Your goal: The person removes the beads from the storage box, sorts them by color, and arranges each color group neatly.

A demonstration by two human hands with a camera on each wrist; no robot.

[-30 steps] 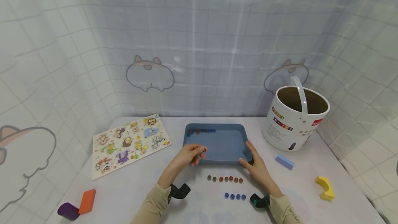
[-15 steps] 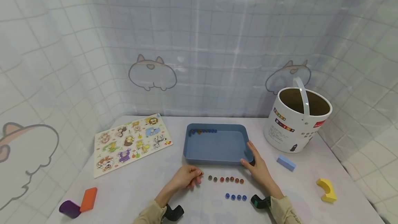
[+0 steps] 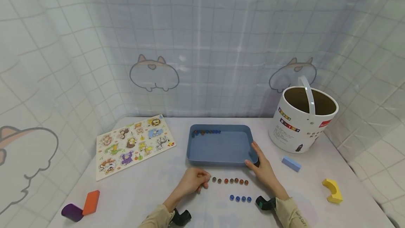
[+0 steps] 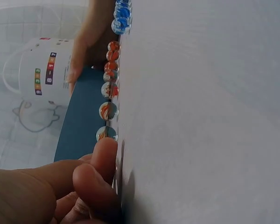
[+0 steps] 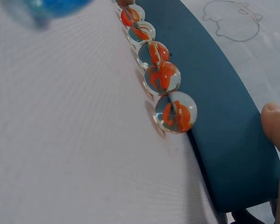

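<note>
My left hand is low over the table, thumb and fingertip together at the left end of a row of orange-streaked glass marbles. It pinches a marble almost wholly hidden by the fingers; in the left wrist view only a glassy edge shows beside the fingertips. My right hand holds the front right corner of a blue-grey tray, thumb at the front and fingers along the right side. Blue and orange marbles line the tray's back left. The nearest orange marble stands before the tray.
A short row of blue marbles lies nearer me. An animal puzzle board is at left, with an orange block and purple piece below it. At right are a white bucket, blue block and yellow arch.
From above the tray's front left, my left hand has come down toward me to the table with an orange marble, then slightly right to the row's end. My right hand stays at the tray corner.
</note>
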